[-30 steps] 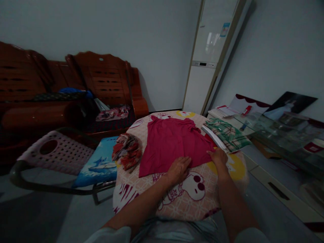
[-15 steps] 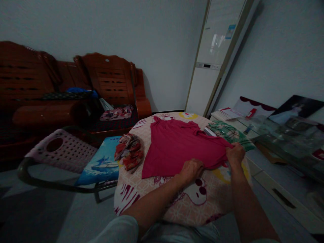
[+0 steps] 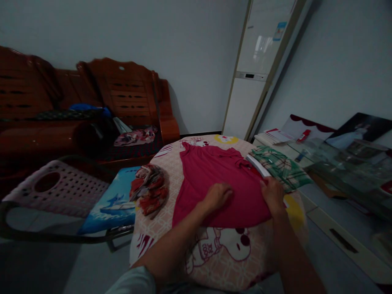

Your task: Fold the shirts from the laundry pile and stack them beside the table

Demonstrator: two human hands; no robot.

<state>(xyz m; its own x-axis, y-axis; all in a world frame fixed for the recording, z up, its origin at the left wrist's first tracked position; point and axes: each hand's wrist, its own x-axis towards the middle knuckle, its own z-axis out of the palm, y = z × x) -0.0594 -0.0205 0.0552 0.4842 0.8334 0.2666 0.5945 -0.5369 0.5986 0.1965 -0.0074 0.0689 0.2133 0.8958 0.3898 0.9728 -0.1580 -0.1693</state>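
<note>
Half curled with left hand (image 3: 217, 197) over crimson cloth garment (image 3: 211, 165), grip unclear; pinching edge with right hand (image 3: 273, 192) near patterned surface rim (image 3: 301, 215).

Both hands (image 3: 216, 196) are at a magenta top (image 3: 211, 169) spread on a patterned tablecloth (image 3: 174, 162), near green plaid fabric (image 3: 280, 165)

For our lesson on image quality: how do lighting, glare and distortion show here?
Head view: dim, folds faint on the pink shirt; head view: reflection on the tall white appliance, shadow on the wall beside the wooden sofa; head view: appliance leaning, perhaps lens distortion or camera tilt.
</note>
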